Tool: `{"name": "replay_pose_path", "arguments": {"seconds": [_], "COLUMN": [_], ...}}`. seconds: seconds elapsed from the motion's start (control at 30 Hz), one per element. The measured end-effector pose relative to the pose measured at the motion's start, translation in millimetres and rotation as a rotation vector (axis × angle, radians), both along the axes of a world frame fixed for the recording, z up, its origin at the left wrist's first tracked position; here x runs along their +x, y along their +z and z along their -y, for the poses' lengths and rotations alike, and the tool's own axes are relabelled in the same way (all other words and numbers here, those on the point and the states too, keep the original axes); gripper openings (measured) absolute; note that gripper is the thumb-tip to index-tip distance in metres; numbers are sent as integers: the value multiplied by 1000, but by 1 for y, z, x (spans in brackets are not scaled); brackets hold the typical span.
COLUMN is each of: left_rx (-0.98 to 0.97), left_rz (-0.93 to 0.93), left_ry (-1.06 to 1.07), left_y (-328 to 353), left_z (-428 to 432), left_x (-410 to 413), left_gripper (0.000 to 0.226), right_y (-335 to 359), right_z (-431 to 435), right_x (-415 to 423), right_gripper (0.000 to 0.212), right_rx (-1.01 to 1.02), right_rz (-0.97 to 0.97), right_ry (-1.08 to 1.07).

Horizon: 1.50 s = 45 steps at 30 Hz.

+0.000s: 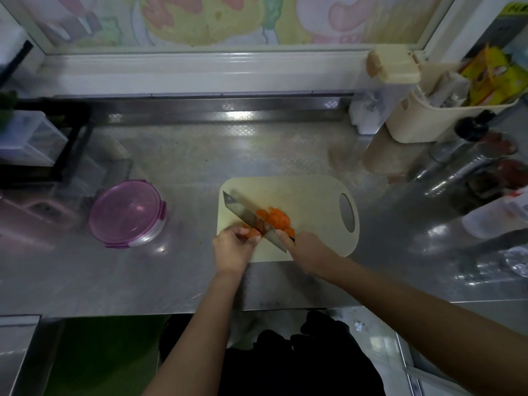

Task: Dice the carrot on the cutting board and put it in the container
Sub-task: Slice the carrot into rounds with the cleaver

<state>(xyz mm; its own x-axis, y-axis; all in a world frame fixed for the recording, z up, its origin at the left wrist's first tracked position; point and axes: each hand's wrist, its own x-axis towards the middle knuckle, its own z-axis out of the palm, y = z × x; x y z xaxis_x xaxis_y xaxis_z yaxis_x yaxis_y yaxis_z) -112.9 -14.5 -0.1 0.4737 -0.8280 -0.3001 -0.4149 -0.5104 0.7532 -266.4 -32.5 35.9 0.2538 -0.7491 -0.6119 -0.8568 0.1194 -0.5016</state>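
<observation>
An orange carrot piece (pixel 252 233) is lying at the near left of a pale cream plastic cutting board (pixel 311 195), with a heap of round cut slices (pixel 275 218) just to its right. The left hand (pixel 233 247) is gripping the uncut piece, fingers curled over it. The right hand (pixel 304 251) is clasping the handle of a broad steel knife (pixel 245 212) — its rectangular blade is standing between piece and slices, slanting toward the far left. The board is rounded, with an oval hole at its right end, and is resting on a shiny embossed steel counter (pixel 185 155). Well to the left, a round clear container (pixel 127 212) is sitting with its translucent purple clip lid on. Far right, a cream basket (pixel 428 124) is holding yellow packets (pixel 491 72) — their print is too blurred to read.
</observation>
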Motion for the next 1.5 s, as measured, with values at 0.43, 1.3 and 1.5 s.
{"name": "replay_pose_path", "arguments": {"seconds": [0.43, 1.3, 1.5], "left_rx": [-27, -160, -155], "left_rz": [-11, 9, 39], "left_ry": [-8, -71, -78], "left_y": [-3, -16, -12], "left_z": [-2, -14, -14], "left_x": [0, -1, -3], "left_gripper": [16, 16, 16], "right_y": [-39, -12, -14], "right_z": [17, 8, 5], "right_x": [33, 16, 14], "right_gripper": [52, 41, 36], "right_rx": [-144, -196, -240], "right_rz": [141, 227, 265], "right_ry": [-21, -133, -101]}}
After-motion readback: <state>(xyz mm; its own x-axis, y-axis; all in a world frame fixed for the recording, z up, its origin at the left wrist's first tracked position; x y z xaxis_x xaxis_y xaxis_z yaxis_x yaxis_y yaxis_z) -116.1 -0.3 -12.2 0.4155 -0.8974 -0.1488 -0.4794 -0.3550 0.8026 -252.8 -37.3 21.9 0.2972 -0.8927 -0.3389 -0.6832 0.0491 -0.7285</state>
